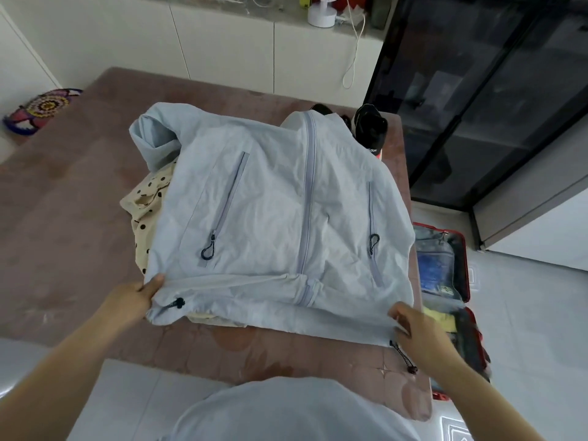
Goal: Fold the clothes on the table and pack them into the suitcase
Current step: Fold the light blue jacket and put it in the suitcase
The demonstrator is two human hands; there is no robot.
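From the head camera, the pale blue zip-front fabric jacket (270, 202) lies front-up and spread wide on the dusty-pink cloth-covered table (63, 202). It lies over a cream garment with black polka dots (144, 202), which pokes out at the jacket's left edge. My left hand (133, 297) pinches the left corner of the hem, thumb on top. My right hand (413, 326), a little blurred, has its fingers curled round the hem's right corner. The red hard-shell suitcase (467, 268) lies open on the floor just right of the table, with items already inside. A black Adidas-branded item (370, 128) sits at the table's far edge.
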